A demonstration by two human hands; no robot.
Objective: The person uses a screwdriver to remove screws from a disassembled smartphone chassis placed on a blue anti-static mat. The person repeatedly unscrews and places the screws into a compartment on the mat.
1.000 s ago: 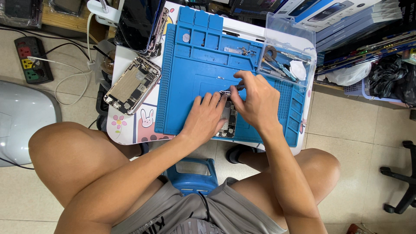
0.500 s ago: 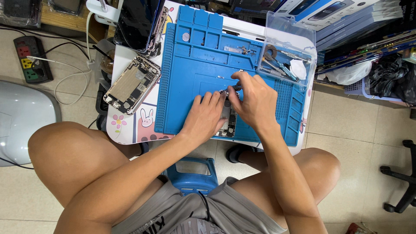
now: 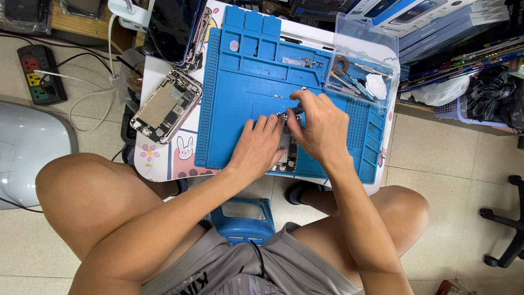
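The left hand is lying flat, fingers spread, pressing down an opened phone near the blue repair mat's front edge on the bench, while the right hand is pinching a small tool whose kind I cannot tell over it.

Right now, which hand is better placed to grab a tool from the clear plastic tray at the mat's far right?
Likely the right hand: it sits nearer the clear plastic tray; the left hand lies flat on the opened phone.
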